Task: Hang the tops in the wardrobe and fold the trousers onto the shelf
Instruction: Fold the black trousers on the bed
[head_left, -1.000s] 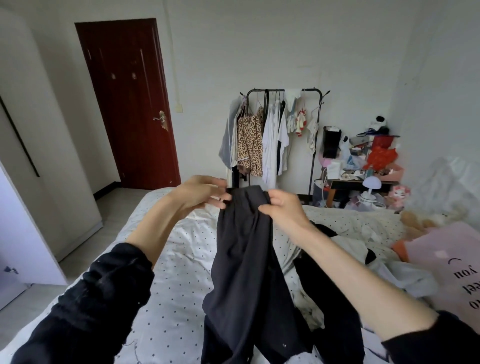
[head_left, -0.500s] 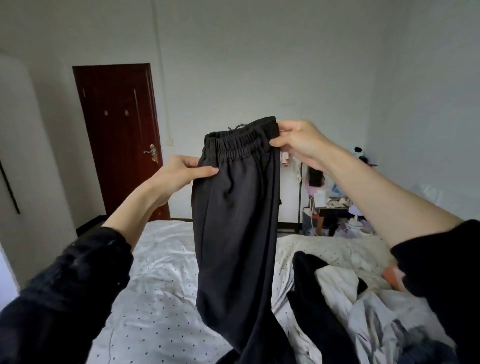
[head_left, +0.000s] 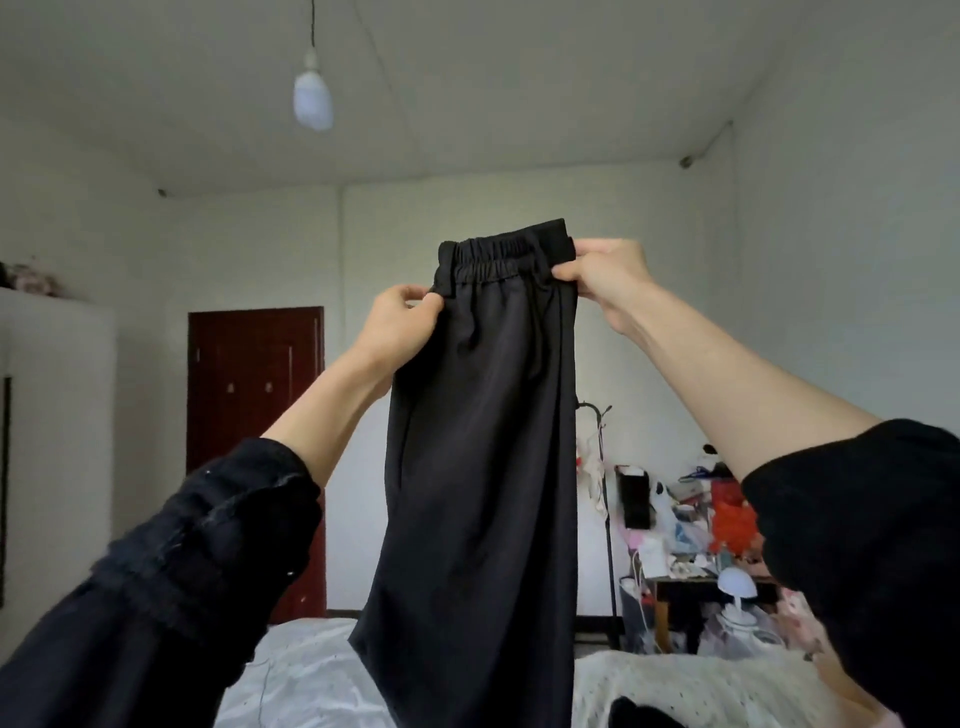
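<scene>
A pair of black trousers (head_left: 478, 467) with an elastic waistband hangs full length in front of me, held up high above the bed. My left hand (head_left: 397, 327) pinches the left end of the waistband. My right hand (head_left: 605, 275) grips the right end, a little higher. The legs fall straight down and hide most of the clothes rack behind them. Another dark garment (head_left: 636, 714) lies on the bed at the bottom edge.
A white dotted bed (head_left: 311, 675) lies below. A dark red door (head_left: 249, 415) stands at the far left, with a white wardrobe (head_left: 57, 441) beside it. A cluttered side table (head_left: 691, 577) with a white lamp (head_left: 737, 592) is at the right. A bulb (head_left: 312, 101) hangs overhead.
Both hands have lifted the trousers from bed level to high in front of me, spreading the waistband. My view has tilted upward to the ceiling.
</scene>
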